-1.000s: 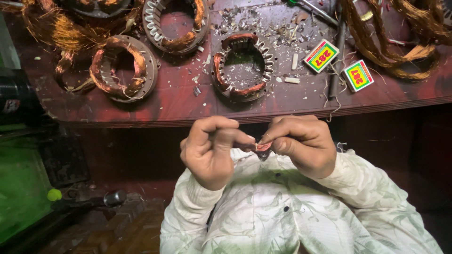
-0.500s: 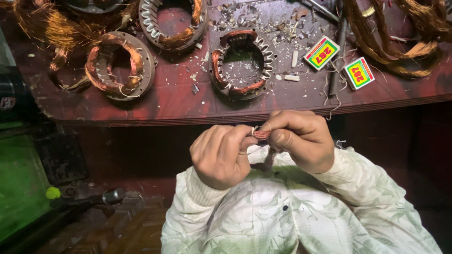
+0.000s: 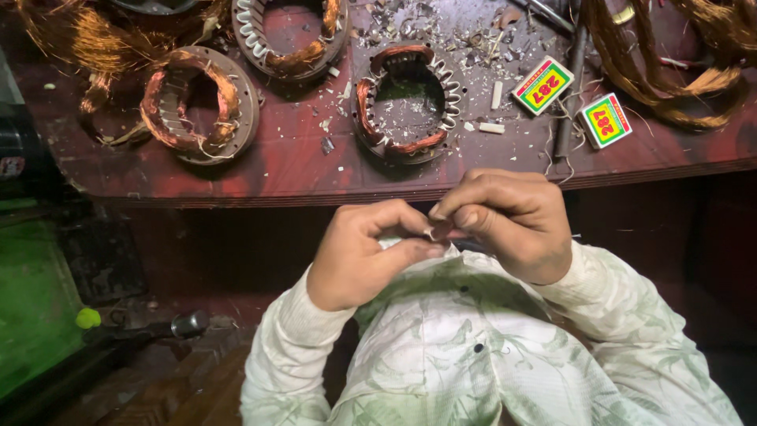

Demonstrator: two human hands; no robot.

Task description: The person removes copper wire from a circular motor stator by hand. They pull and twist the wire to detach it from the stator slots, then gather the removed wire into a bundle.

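Observation:
My left hand [image 3: 363,252] and my right hand [image 3: 505,221] meet in front of my chest, just below the edge of the dark red bench [image 3: 300,177]. Both pinch a small bundle of copper wire [image 3: 435,233], now almost hidden between the fingertips. On the bench straight ahead lies a motor stator [image 3: 406,102] with copper windings and white slot liners.
Two more wound stators [image 3: 197,102] [image 3: 292,35] lie at the left and back. Loose copper coils [image 3: 670,63] fill the right corner beside two small colourful boxes [image 3: 542,85] [image 3: 604,121]. Scraps litter the bench. A green surface [image 3: 31,315] and a metal knob [image 3: 189,323] sit lower left.
My hands stayed together while the fingers worked the small wire bundle; it showed clearly between the fingertips earlier and is now mostly covered. The left fingers have opened out slightly.

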